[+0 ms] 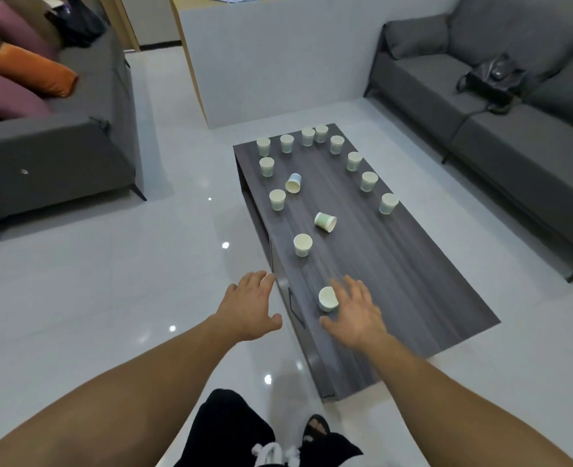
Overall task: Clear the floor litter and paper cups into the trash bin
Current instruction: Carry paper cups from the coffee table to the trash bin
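Note:
Several pale green and blue paper cups stand on a dark wood coffee table (413,271). Two of them, a blue one (293,183) and a green one (325,221), lie on their sides. The nearest cup (327,298) stands by the table's near left edge. My right hand (356,311) is spread open right beside it, fingers straight, its thumb below the cup. Whether it touches the cup I cannot tell. My left hand (249,308) hovers open over the floor just left of the table edge, holding nothing. No trash bin is in view.
A grey sofa (59,143) with purple and orange cushions stands at the left. Another grey sofa (531,123) with a black bag (490,80) is at the right. A white partition (278,62) rises behind the table. Glossy white tile floor surrounds it.

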Motion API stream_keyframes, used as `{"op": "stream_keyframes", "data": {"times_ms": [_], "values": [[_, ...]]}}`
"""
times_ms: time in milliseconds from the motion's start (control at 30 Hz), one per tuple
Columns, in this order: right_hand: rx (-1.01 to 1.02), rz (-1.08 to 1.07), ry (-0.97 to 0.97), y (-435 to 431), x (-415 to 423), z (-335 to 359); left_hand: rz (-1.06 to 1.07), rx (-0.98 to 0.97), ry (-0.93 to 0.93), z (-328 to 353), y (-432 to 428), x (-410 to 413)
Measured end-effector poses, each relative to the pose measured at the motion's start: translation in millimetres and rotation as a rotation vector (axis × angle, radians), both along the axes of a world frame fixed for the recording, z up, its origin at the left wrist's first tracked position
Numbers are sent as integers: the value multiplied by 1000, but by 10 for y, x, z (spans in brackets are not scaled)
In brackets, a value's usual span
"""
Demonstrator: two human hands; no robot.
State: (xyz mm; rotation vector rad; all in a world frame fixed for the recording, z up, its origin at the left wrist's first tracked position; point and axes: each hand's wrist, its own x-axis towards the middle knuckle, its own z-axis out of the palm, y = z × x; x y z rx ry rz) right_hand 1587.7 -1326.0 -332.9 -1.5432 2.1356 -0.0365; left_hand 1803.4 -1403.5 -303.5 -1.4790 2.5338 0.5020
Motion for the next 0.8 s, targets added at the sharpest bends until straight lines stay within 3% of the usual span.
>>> {"op": "stream_keyframes", "data": {"times_ms": [167, 433, 800], "values": [[66, -65, -16, -582, -156, -289, -86, 97, -9, -330, -758, -216], [168, -342, -57, -1205, -210, -909, -405, 220, -58, -955, -1963, -667], [272, -548, -152, -1532, -352, -2112, -529, 454, -79, -2081, -2352, -1105]]}}
